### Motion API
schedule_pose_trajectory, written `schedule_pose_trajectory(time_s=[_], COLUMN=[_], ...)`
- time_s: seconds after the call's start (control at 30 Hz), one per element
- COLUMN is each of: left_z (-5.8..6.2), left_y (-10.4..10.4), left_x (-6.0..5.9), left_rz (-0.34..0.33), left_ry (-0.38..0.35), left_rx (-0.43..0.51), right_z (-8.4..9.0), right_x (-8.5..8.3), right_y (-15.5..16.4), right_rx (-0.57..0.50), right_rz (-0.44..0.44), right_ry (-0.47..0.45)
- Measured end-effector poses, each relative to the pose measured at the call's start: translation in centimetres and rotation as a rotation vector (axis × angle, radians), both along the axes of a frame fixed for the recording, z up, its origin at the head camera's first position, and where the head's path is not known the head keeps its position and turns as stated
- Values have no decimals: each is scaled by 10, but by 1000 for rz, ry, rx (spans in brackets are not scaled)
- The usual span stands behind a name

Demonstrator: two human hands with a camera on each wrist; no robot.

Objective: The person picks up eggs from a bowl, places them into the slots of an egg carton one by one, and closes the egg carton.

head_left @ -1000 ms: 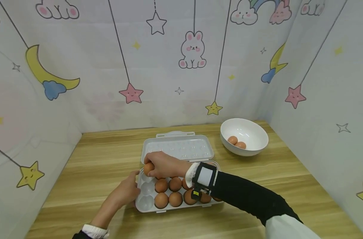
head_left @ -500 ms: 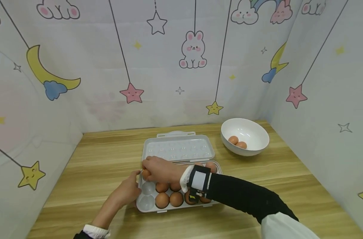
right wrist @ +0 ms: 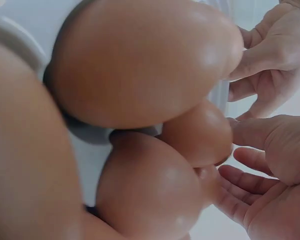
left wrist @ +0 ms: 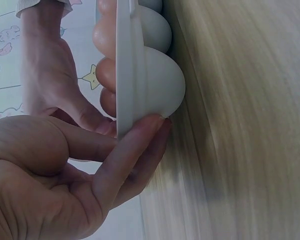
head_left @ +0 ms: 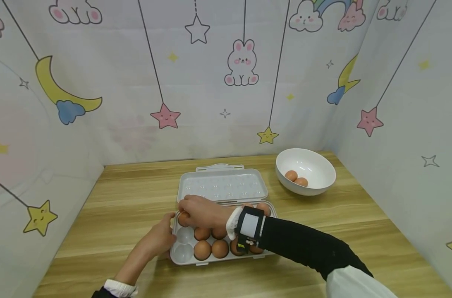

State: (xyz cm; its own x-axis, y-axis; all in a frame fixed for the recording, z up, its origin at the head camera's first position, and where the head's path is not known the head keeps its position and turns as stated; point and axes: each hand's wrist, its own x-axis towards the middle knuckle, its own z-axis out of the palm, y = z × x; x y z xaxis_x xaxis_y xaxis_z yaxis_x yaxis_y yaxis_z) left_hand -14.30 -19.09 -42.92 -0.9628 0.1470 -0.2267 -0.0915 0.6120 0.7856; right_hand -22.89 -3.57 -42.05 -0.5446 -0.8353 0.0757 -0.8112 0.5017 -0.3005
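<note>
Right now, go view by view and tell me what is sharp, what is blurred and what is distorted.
Head view: evenly lit and sharp; wide-angle bends the walls, soft highlights in the white ceramic bowl. Left wrist view: the left hand and white plastic egg tray are sharp, the wooden table smears. Right wrist view: brown eggs fill the frame, soft and out of focus.

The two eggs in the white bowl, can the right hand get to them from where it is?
Probably yes. The right hand is over the egg tray's far-left corner, with an egg under its fingers. The white bowl sits open to its right, its two eggs uncovered, with only bare table between.
</note>
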Motion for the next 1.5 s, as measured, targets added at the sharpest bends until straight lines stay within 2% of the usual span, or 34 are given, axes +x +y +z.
schedule_pose_trajectory(time_s=[0.23,0.7,0.9,1.03,1.17,1.37,1.5], left_z=[-1,-1,-2,-4,-5,-6,-6], left_y=[2,3,4,3,2,2,2], left_x=[-1,-3,-3,-4,-4,-4,-5], left_rz=[3,4,14,15,5,5,-4], left_ry=[0,15,24,6,19,18,30], left_rx=[-12,-27,-35,-16,-16,-3,-34], right_z=[13,79,104,118,130,140,144], right_x=[4,24,31,35,37,36,35], right_y=[6,48,80,100,117,146,165], right_rx=[29,63,95,74,66,84,100], right_rz=[16,27,-23,-40,-65,-148,-222], right_ry=[108,81,41,54,70,53,38])
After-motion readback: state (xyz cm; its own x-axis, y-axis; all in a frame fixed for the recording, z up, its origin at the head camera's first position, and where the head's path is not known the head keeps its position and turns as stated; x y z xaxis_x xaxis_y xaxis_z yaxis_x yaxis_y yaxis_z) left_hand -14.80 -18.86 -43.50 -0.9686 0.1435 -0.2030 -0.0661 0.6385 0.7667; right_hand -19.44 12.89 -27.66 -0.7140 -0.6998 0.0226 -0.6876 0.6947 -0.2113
